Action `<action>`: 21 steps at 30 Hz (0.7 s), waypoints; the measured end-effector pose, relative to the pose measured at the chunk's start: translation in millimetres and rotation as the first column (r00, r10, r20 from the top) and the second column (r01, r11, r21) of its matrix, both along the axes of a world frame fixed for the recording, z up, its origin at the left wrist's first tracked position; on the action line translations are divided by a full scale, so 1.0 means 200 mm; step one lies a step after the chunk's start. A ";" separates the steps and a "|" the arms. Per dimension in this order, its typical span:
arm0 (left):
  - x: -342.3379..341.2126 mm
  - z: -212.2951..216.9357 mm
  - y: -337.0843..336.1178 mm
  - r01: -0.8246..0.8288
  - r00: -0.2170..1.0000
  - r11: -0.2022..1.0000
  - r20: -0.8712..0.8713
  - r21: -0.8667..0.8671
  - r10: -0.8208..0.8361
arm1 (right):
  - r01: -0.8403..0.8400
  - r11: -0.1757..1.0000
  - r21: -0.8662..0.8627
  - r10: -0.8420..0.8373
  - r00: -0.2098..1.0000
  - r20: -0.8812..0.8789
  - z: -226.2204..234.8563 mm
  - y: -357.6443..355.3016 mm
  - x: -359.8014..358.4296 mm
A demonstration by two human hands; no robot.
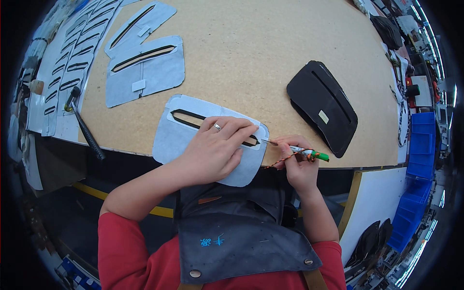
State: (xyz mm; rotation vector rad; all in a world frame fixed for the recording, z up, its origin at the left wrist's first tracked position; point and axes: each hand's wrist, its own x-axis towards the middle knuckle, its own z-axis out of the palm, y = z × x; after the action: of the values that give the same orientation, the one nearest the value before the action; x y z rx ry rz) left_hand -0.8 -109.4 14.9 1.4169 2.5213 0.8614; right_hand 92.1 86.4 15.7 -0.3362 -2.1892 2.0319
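Note:
Below my left hand [212, 145] lies a pale grey-blue panel [169, 137] with rounded corners and a long dark-edged slot. My left hand presses on it with fingers laid over the slot, covering its middle. The panel overhangs the table's near edge. In my right hand [300, 164] is a slim pen-like tool [302, 151] with a white barrel, a green end and an orange-black cord wound round it. Its thin tip points left at the panel's right side, close to the slot's end. Whether the tip touches the panel I cannot tell.
Two similar pale panels [166, 79] overlap at the far left. Black curved panels [309, 89] are stacked on the right. A hammer [87, 128] sticks out over the left edge, beside rows of slotted pieces [79, 53]. Blue bins [419, 145] stand beyond the table's right side.

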 end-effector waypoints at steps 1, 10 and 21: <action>0.00 0.00 0.00 -0.001 1.000 1.000 -0.001 -0.001 0.001 | -0.001 1.000 -0.001 0.001 1.000 -0.001 0.00 0.00 0.00; -0.02 0.00 -0.02 0.066 0.995 0.989 0.059 0.130 -0.074 | -0.063 0.993 -0.103 0.057 0.997 -0.053 0.00 0.01 -0.02; -0.12 0.05 -0.03 -0.106 0.982 0.992 -0.146 0.073 0.116 | -0.024 0.998 0.066 0.024 1.000 -0.004 -0.03 0.01 -0.02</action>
State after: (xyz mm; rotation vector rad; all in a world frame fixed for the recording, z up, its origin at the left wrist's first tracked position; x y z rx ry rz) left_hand -25.4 -115.3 24.8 1.4220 2.7311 0.8944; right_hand 88.5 88.2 9.2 -0.2984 -2.2622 1.9650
